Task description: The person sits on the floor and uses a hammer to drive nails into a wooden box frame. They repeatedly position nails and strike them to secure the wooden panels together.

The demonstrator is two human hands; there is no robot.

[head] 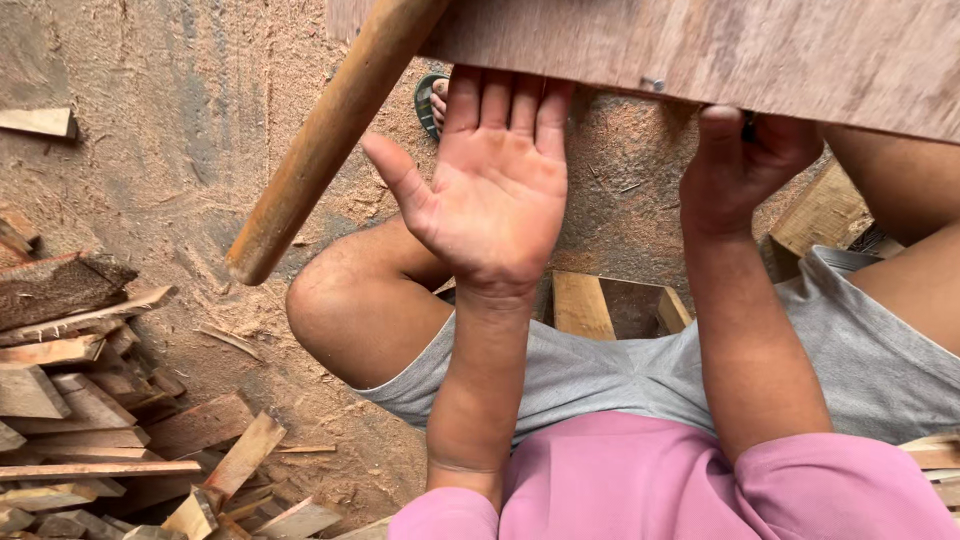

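We see the left hand (497, 190) spread flat, palm up toward the camera, its fingertips (497, 92) reaching the lower edge of a wide wooden board (720, 50) that spans the top of the view. The right hand (740, 165) is curled at the same edge further right, thumb pressed up against the board's underside; whether its fingers pinch the board or something small and dark behind them, we cannot tell. A small metal nail or screw head (655, 84) sits near the board's lower edge, between the two hands. A round wooden handle (330, 140) slants across the upper left, its blunt end hanging free above the sawdust-covered floor (180, 130). Below the hands are bare knees, grey shorts (620, 370) and pink sleeves (640, 480). Wooden offcuts (90, 400) lie heaped at the lower left.
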